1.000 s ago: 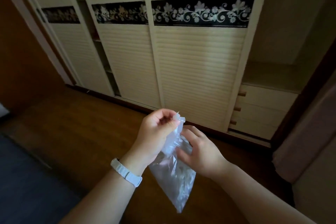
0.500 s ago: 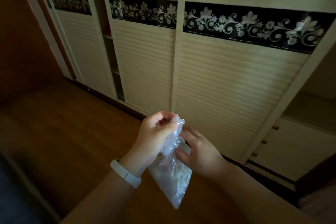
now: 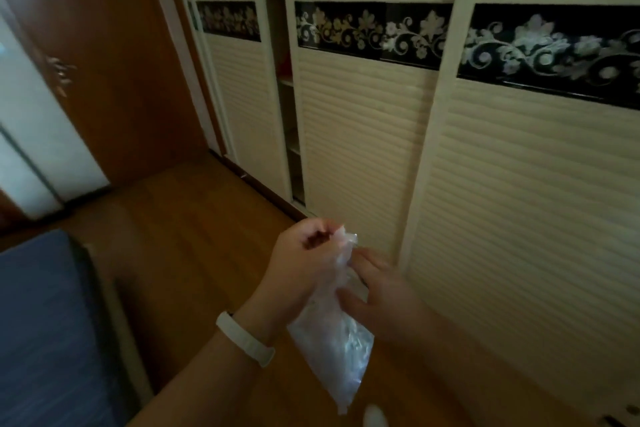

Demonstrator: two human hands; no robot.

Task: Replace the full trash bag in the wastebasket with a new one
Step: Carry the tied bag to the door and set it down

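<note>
A folded, clear plastic trash bag (image 3: 332, 347) hangs in front of me. My left hand (image 3: 304, 263), with a white band on its wrist, pinches the bag's bunched top edge between closed fingers. My right hand (image 3: 381, 295) rests against the bag's upper right side with its fingers spread on the plastic. The bag's lower end dangles free above the floor. No wastebasket is in view.
A cream wardrobe with slatted sliding doors (image 3: 363, 135) fills the right and back, with a narrow gap showing shelves. A brown wooden door (image 3: 114, 73) stands at the left. A blue-covered bed (image 3: 41, 340) is at the lower left, on a wooden floor (image 3: 194, 236).
The view has swung left, bringing the brown door and the blue bed into sight. Both hands keep the same hold on the bag, and the right fingers have spread a little.
</note>
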